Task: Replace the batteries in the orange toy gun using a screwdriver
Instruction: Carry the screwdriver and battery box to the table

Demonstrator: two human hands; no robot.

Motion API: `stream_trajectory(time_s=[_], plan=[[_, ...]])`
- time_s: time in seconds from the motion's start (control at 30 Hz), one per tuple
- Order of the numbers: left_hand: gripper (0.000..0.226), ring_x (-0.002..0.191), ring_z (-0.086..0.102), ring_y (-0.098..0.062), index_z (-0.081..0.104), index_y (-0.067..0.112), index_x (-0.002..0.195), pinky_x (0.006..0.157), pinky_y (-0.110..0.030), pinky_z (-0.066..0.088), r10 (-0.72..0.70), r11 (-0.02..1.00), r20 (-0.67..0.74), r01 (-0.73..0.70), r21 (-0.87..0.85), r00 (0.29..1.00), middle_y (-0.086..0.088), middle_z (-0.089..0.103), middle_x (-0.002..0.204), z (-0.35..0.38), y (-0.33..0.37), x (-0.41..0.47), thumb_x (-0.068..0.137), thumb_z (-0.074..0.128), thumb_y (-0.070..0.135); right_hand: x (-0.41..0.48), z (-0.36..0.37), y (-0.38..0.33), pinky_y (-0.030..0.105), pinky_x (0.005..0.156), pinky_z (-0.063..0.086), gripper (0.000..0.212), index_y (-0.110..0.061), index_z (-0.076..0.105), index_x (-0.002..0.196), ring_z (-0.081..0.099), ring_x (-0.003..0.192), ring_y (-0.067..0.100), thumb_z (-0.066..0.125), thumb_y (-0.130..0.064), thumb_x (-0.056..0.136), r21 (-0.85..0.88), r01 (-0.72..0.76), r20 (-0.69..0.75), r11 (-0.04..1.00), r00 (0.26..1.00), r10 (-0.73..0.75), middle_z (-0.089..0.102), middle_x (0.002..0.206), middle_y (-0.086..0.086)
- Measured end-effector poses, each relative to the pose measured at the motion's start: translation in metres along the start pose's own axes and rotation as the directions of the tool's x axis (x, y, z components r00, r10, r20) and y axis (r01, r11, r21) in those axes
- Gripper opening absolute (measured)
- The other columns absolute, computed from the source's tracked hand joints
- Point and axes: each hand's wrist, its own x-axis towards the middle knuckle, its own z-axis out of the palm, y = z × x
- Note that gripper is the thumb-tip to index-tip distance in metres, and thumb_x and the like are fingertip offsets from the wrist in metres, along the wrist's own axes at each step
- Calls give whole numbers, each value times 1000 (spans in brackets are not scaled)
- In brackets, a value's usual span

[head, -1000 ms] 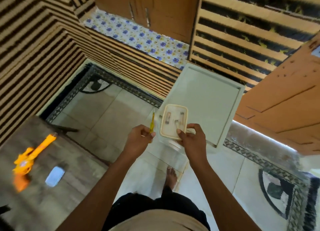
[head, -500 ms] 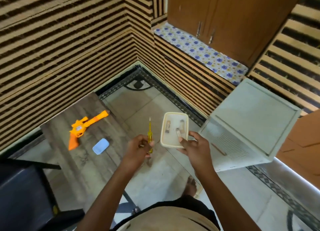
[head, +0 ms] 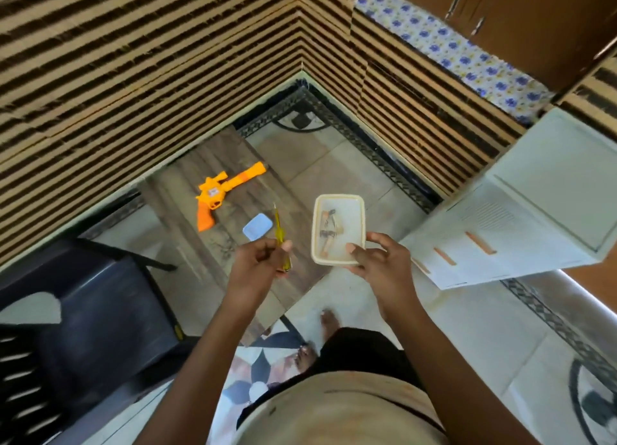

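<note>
The orange toy gun [head: 223, 193] lies on a small wooden table [head: 187, 190], barrel pointing right, with a small light-blue lid [head: 257, 225] beside it. My left hand [head: 258, 267] grips a yellow screwdriver [head: 279, 235], tip pointing up, above the table's near right part. My right hand [head: 377, 264] holds a cream plastic container [head: 350, 210] by its near edge, thumb on the rim. Inside it lie a few batteries [head: 329, 230], blurred.
A dark plastic chair [head: 83, 317] stands at the left of the table. A white cabinet [head: 541, 207] with an open door is at the right. Striped walls meet in a corner behind the table. My bare feet are on the tiled floor [head: 334, 164].
The view has swung left, so the table and gun now sit nearer the middle. Both hands have moved toward the table, carrying the screwdriver and the container.
</note>
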Motion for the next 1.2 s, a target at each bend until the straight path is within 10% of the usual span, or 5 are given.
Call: stream_trajectory(time_s=[0.57, 0.7, 0.9, 1.2], plan=[[21, 58, 64, -7, 69, -7, 92, 58, -22, 58, -14, 1000, -5, 14, -6, 1000, -9, 66, 67, -92, -9, 67, 98, 68, 13, 34, 120, 5, 47, 83, 66, 39, -7, 69, 123, 80, 89, 20, 83, -13, 87, -116, -12, 32, 993, 999, 16, 81, 91, 0], [18, 54, 63, -6, 69, 1, 84, 56, -22, 57, -32, 999, 120, 27, 39, 992, -1, 65, 60, -125, -14, 87, 98, 68, 13, 5, 150, 9, 28, 68, 64, 25, -11, 71, 116, 80, 83, 14, 77, -5, 92, -31, 35, -53, 999, 998, -37, 81, 83, -6], [23, 55, 60, -10, 70, 5, 77, 59, -30, 61, -56, 985, 280, 8, 172, 958, 0, 63, 58, -155, -9, 98, 98, 69, 13, -50, 200, 41, 51, 86, 65, 26, -13, 74, 115, 80, 93, 23, 80, -11, 90, 85, 78, -310, 993, 950, -48, 82, 101, 6], [21, 60, 60, -15, 70, 8, 79, 51, -21, 55, -12, 955, 438, -119, 271, 899, -5, 62, 65, -157, 5, 92, 99, 69, 15, -110, 204, 58, 39, 81, 67, 15, -18, 73, 105, 80, 90, 19, 79, -15, 92, 234, 167, -507, 958, 862, -26, 82, 97, 4]])
